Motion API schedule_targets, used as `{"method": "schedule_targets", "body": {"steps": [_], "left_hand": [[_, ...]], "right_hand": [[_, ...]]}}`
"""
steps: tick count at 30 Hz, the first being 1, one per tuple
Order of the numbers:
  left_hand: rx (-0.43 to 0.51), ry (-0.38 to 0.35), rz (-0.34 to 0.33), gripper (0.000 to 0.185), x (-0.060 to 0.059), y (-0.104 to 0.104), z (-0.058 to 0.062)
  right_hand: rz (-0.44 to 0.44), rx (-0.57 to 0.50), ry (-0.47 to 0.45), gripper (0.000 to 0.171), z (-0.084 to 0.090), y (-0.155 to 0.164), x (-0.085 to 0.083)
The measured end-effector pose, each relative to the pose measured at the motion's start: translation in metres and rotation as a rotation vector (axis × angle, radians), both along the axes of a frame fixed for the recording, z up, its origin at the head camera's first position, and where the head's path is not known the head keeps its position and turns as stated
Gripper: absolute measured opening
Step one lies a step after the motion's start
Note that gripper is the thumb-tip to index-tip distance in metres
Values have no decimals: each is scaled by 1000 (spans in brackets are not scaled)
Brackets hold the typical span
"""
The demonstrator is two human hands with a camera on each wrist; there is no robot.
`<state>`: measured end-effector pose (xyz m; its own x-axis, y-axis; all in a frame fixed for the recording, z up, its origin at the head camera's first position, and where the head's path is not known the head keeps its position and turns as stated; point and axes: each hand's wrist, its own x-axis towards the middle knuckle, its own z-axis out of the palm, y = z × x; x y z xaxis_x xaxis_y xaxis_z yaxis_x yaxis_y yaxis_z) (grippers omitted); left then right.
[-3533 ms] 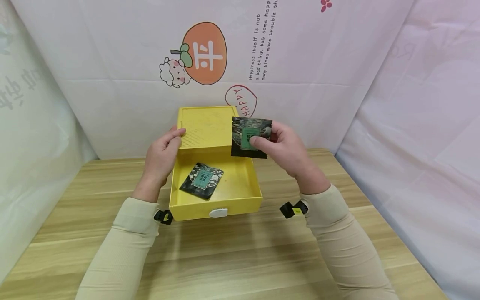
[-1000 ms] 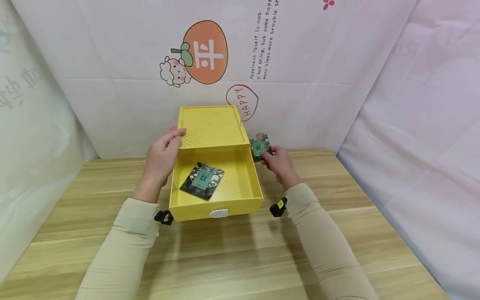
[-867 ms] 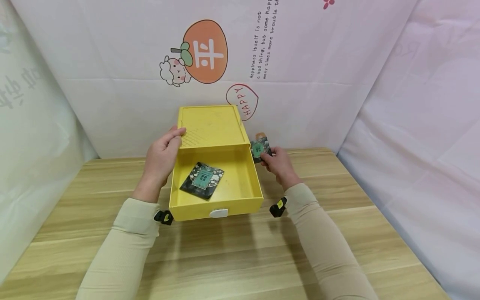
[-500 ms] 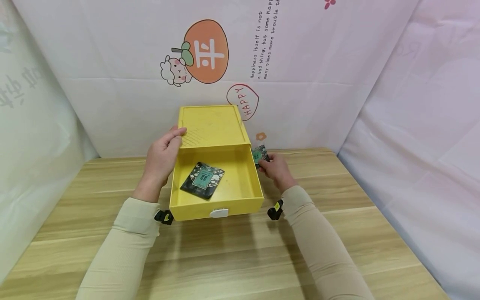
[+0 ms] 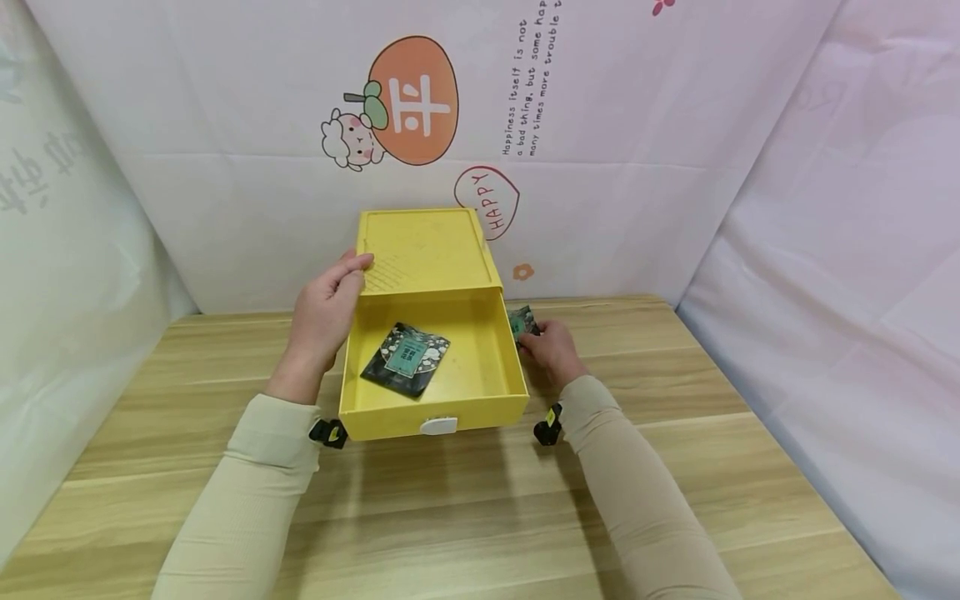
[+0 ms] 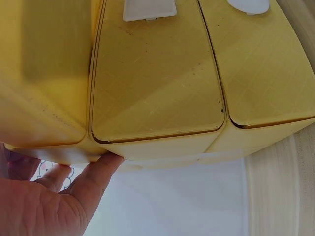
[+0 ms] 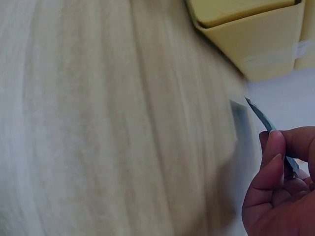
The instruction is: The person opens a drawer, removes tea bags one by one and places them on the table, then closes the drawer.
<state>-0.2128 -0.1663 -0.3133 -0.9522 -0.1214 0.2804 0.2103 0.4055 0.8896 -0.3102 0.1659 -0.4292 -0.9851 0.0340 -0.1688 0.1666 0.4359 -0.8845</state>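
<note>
A yellow drawer cabinet (image 5: 427, 242) stands at the back of the table with its top drawer (image 5: 480, 350) pulled out. Inside that drawer, on its left side, lies a flat dark packet (image 5: 407, 360) with a green label and floral print. My left hand (image 5: 318, 321) holds the cabinet's upper left edge; in the left wrist view its fingers (image 6: 96, 174) rest against the side wall. To the right of the drawer, my right hand (image 5: 555, 350) pinches a similar packet (image 5: 522, 322) between thumb and fingers. In the right wrist view this packet (image 7: 261, 115) appears edge-on, close over the table.
More yellow drawer fronts (image 6: 162, 73) with white pulls (image 6: 150, 7) are stacked below the open drawer. A white printed cloth (image 5: 622, 108) hangs behind the wooden table (image 5: 450, 517), and cloth also borders both sides.
My right hand has carried its packet from beside the cabinet top down along the drawer's right side, toward the table. My left hand, the drawer and the packet inside have stayed put.
</note>
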Motion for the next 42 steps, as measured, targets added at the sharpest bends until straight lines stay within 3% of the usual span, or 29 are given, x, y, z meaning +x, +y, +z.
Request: {"method": "schedule_targets", "body": {"steps": [7, 12, 19, 24, 32, 42], "left_hand": [[2, -5, 2, 48, 0, 1, 1], [5, -2, 9, 47, 0, 1, 1], [4, -2, 8, 47, 0, 1, 0], [4, -4, 8, 47, 0, 1, 0], [8, 0, -2, 48, 1, 1, 0], [8, 3, 2, 48, 0, 0, -1]], "right_hand": [[12, 166, 32, 16, -5, 1, 0], [21, 310, 35, 19, -9, 0, -3], [10, 431, 41, 23, -11, -1, -5], [5, 485, 67, 27, -9, -2, -2], [19, 560, 26, 39, -11, -4, -2], [-3, 568, -48, 34, -9, -7, 1]]}}
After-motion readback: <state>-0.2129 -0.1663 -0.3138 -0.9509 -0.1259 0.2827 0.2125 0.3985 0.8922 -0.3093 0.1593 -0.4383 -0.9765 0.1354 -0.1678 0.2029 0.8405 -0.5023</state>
